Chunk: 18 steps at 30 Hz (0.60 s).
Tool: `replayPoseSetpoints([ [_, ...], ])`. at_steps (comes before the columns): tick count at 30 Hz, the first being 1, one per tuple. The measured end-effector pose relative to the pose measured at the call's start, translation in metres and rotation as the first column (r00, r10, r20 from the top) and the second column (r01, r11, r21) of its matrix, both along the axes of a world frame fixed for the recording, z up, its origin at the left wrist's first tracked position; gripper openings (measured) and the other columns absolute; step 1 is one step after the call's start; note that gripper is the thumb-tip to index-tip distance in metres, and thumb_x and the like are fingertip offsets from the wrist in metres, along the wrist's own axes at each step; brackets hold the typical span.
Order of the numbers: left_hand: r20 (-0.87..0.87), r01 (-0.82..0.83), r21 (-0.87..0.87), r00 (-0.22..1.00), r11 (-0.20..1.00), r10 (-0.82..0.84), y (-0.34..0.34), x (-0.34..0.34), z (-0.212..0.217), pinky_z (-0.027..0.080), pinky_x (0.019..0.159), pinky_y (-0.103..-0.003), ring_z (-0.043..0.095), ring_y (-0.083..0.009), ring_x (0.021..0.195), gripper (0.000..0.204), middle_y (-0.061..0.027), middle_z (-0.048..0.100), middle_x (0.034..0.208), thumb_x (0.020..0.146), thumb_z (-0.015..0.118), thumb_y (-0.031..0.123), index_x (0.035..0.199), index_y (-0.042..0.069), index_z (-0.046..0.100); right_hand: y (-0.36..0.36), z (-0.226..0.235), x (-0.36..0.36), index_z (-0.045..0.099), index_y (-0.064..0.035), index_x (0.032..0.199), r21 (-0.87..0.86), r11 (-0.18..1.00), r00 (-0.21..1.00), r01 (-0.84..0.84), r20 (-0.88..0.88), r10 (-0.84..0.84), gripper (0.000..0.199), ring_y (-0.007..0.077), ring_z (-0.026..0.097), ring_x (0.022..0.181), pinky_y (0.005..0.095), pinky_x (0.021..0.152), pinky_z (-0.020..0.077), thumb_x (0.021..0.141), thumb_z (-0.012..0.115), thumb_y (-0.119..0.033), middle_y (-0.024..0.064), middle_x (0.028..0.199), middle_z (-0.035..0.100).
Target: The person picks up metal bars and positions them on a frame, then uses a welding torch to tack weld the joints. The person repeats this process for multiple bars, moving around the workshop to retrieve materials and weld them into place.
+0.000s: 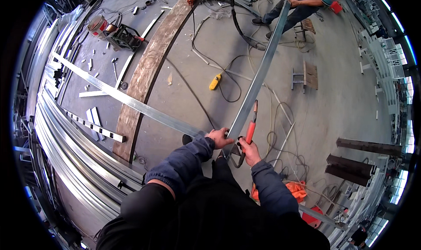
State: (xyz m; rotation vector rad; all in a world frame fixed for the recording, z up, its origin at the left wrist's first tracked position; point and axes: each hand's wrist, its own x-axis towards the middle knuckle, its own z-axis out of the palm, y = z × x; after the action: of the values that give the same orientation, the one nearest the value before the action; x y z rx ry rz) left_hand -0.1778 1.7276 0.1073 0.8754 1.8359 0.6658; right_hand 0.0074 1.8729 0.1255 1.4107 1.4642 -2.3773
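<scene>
Left grip (220,137) is pinching the near end of a long grey metal bar (259,77) running toward 1 o'clock, right grip (251,153) is clenching a red-handled, metal-tipped tool (251,132), so bar could be twisting if co-worker's far-end hand (294,3) is slipping.

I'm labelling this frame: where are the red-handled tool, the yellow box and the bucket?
Red-handled tool (250,132): head view, on its red grip.
Yellow box (215,82): head view, on its casing.
Bucket (97,25): head view, on its side.
</scene>
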Motion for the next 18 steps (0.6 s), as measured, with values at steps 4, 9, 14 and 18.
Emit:
replayPoseSetpoints([
  [4, -0.036, -0.071, -0.048, 0.997, 0.996, 0.069, -0.014, -0.008, -0.002, 0.044, 0.108, -0.042, 0.069, -0.0361, 0.115, 0.083, -0.0198, 0.075, 0.118, 0.092, 0.071, 0.058, 0.15, 0.002, 0.05, -0.019, 0.007, 0.026, 0.064, 0.0009, 0.121, 0.078, 0.995, 0.997, 0.063, -0.045, -0.06, 0.033, 0.0082, 0.056, 0.075, 0.0255, 0.07, 0.046, 0.098, 0.077, -0.02, 0.0003, 0.095, 0.065],
  [9, -0.012, -0.053, -0.028, 0.999, 0.998, 0.053, -0.023, -0.015, 0.014, 0.034, 0.118, -0.045, 0.066, -0.0344, 0.123, 0.076, -0.0172, 0.076, 0.121, 0.095, 0.065, 0.054, 0.15, 0.004, 0.049, -0.034, 0.029, 0.06, 0.061, 0.0008, 0.114, 0.252, 0.967, 1.0, 0.028, -0.019, -0.024, 0.027, 0.0091, 0.059, 0.072, 0.0258, 0.064, 0.0478, 0.098, 0.076, -0.015, 0.0026, 0.087, 0.065],
  [14, -0.143, -0.102, 0.058, 0.984, 0.993, 0.109, -0.045, -0.006, 0.01, 0.03, 0.123, -0.053, 0.066, -0.0356, 0.124, 0.074, -0.0181, 0.075, 0.122, 0.096, 0.063, 0.053, 0.148, 0.003, 0.049, -0.07, 0.092, 0.038, 0.058, -0.0051, 0.111, -0.085, 0.996, 0.998, 0.033, -0.049, -0.037, 0.022, 0.0115, 0.055, 0.067, 0.0297, 0.061, 0.0471, 0.101, 0.071, -0.02, 0.0004, 0.081, 0.057],
  [18, -0.191, -0.089, 0.112, 0.976, 0.99, 0.109, -0.07, -0.016, 0.022, 0.036, 0.117, -0.049, 0.066, -0.0346, 0.125, 0.069, -0.0185, 0.074, 0.127, 0.096, 0.067, 0.049, 0.146, 0.004, 0.05, -0.104, 0.126, -0.021, 0.057, -0.007, 0.113, -0.39, 0.921, 0.971, 0.015, -0.215, -0.107, 0.022, 0.0129, 0.049, 0.067, 0.0325, 0.06, 0.0436, 0.103, 0.066, -0.025, 0.0007, 0.076, 0.05],
])
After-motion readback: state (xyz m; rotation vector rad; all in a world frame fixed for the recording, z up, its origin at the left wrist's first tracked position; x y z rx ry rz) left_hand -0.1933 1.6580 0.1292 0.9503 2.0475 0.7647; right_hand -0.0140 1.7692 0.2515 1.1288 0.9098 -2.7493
